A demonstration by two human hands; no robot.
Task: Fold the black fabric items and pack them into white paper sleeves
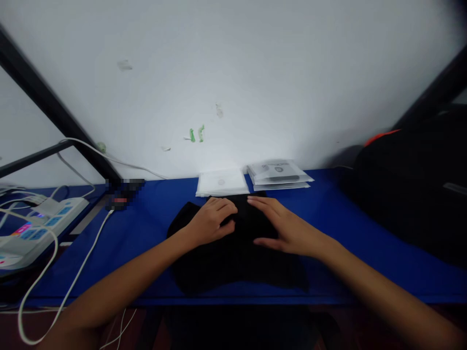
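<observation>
A black piece of cloth point(233, 262), perhaps a garment, lies bunched and partly folded on the blue table point(138, 253), near its front edge. On the cloth's upper left part rests my left hand point(213, 221), its fingers loosely bent and the thumb apart from them. My right hand point(280, 226) lies over the upper right part with long, straight fingers and the thumb spread away. Neither hand visibly grips the fabric. The dark colour hides the folds and whatever lies under them.
Behind the cloth lie a flat white packet point(222, 182) and a stack of clear-fronted packets point(279, 174). A power strip point(47, 228) with white cables point(87, 257) is at left, beside a blurred-out dark object point(124, 194). A large black bag point(412, 184) stands at right.
</observation>
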